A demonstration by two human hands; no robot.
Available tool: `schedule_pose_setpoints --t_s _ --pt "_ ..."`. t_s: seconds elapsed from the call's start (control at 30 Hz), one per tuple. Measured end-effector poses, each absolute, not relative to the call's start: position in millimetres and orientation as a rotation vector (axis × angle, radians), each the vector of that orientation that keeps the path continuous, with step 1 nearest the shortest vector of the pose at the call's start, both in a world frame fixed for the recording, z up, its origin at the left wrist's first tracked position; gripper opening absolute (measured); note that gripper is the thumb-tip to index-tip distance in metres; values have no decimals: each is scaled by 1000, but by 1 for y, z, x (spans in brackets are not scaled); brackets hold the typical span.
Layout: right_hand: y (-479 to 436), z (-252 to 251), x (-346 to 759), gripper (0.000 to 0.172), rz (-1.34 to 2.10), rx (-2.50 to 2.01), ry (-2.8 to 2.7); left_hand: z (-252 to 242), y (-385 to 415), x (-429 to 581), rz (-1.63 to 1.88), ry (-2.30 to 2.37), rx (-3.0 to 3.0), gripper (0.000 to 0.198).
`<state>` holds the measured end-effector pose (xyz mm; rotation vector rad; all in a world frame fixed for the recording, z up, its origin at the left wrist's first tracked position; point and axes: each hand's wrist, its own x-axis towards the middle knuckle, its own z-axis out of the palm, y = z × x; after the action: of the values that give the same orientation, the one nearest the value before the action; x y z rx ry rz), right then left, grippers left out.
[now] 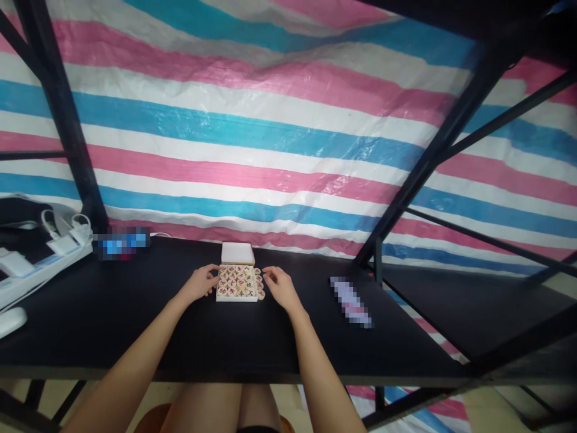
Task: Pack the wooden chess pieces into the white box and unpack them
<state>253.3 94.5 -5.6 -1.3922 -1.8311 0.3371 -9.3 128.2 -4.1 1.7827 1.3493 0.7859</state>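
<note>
A small open box [217, 296] of round wooden game pieces with red and dark characters lies on the black table [135, 325]. Its pale lid [238, 253] lies just behind it. My left hand [199, 283] rests at the box's left edge, fingers curled and touching its side. On the other side, my right hand [280, 286] has its fingertips pinched at a short column of pieces [258, 284] lined up outside the right wall.
A white power strip with plugged chargers [40, 258] sits at the far left, with a white oval object [9, 320] nearer me. A blurred blue item [121, 242] and a blurred flat item [351, 302] lie on the table. Black metal frame bars [67, 132] and a striped tarp [279, 120] stand behind.
</note>
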Motion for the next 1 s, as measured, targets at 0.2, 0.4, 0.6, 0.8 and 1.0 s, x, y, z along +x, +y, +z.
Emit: schedule_pose_setpoints --t_s 0.2,0.4,0.6,0.8,1.0 --pt "128 1 230 30 283 -1280 -2103 -2 127 -9 791 1345 1781 37" --pt "141 -4 222 15 223 -1323 -2115 -3 127 -9 786 1345 1781 36" --pt "137 -9 254 18 120 -1460 -1850 -3 127 -9 784 1353 1776 37" --pt "131 -35 277 16 150 -1636 -1718 -2 128 -9 773 1353 1781 37" --pt "129 -39 266 10 162 -1606 -1780 -3 128 -9 773 1360 1795 35"
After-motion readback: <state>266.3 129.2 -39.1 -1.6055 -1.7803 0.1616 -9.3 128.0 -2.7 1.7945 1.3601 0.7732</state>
